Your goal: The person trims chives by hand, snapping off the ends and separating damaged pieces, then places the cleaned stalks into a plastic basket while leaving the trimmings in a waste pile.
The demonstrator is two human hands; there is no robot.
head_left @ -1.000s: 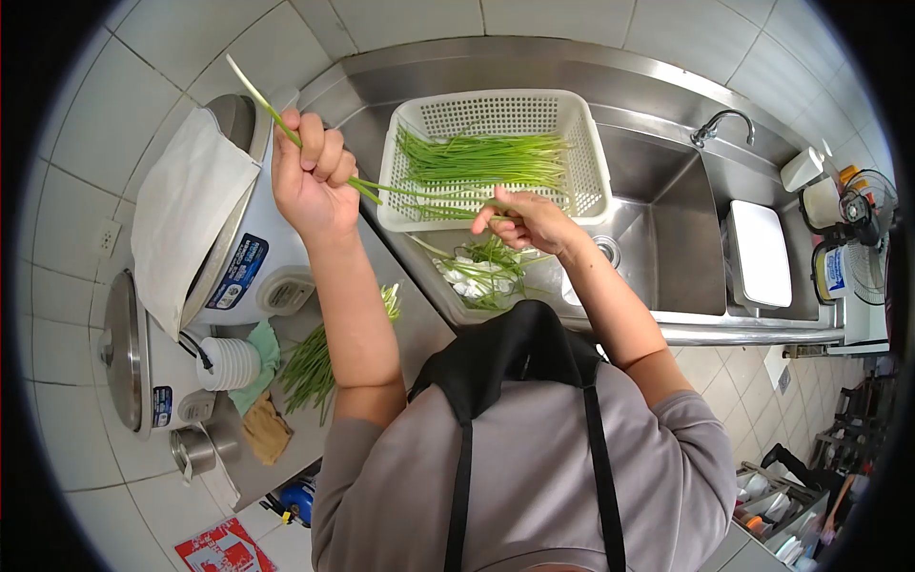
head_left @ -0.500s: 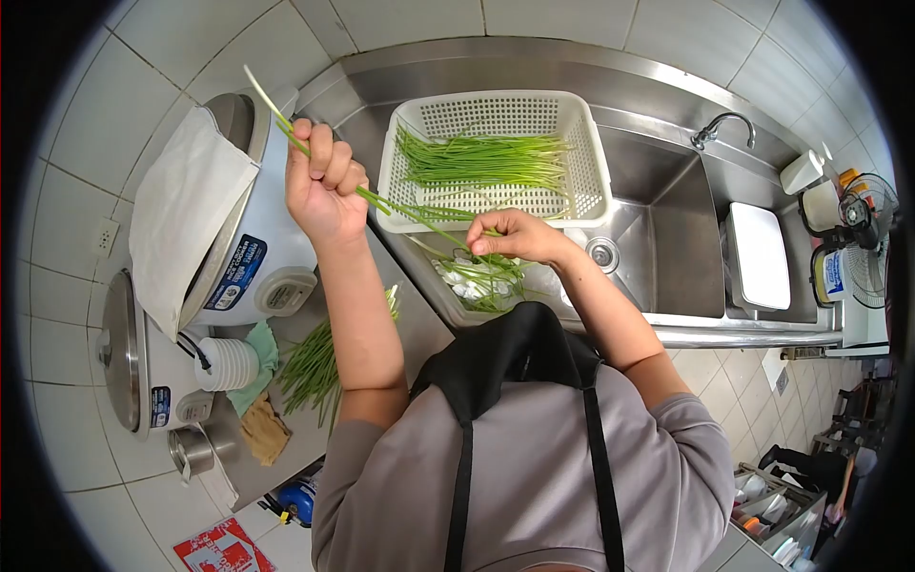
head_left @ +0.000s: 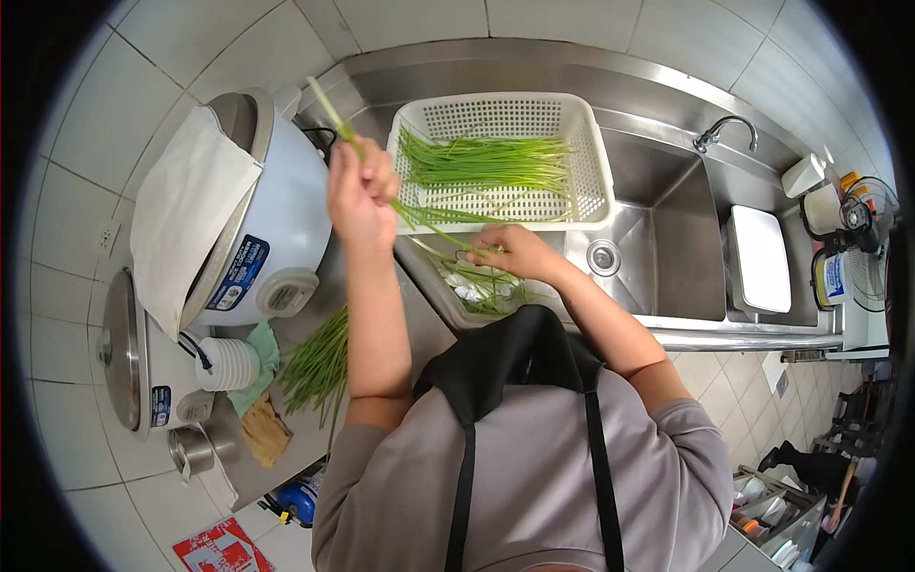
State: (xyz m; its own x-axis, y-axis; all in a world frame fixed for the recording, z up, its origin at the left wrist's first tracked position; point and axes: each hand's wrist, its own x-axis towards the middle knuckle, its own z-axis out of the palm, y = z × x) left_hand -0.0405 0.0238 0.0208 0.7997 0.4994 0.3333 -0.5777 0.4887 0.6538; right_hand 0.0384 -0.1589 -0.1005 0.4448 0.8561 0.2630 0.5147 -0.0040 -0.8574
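Raised beside the white basket, my left hand [head_left: 364,195] is closed around long green chive stalks [head_left: 327,103], whose pale ends point up and left. The stalks run down to the right toward my right hand [head_left: 515,253], where thumb and fingers pinch their lower part. Under my right hand is a light tub [head_left: 448,303] with green pieces and crumpled white plastic in it. A neat layer of chives [head_left: 491,162] lies in the white perforated basket [head_left: 593,172]. Another bunch of chives [head_left: 319,362] rests on the counter by my left forearm, partly hidden by it.
A large rice cooker [head_left: 295,210] with a white cloth stands at the left, with a second cooker [head_left: 143,362] nearer. A stack of white cups [head_left: 229,364] is beside it. Right of the basket are a steel sink [head_left: 667,238], a faucet [head_left: 724,129] and a white lid [head_left: 760,257].
My left hand has moved right and slightly down with the stalks, nearer the basket. My right hand has dropped slightly and still pinches them.
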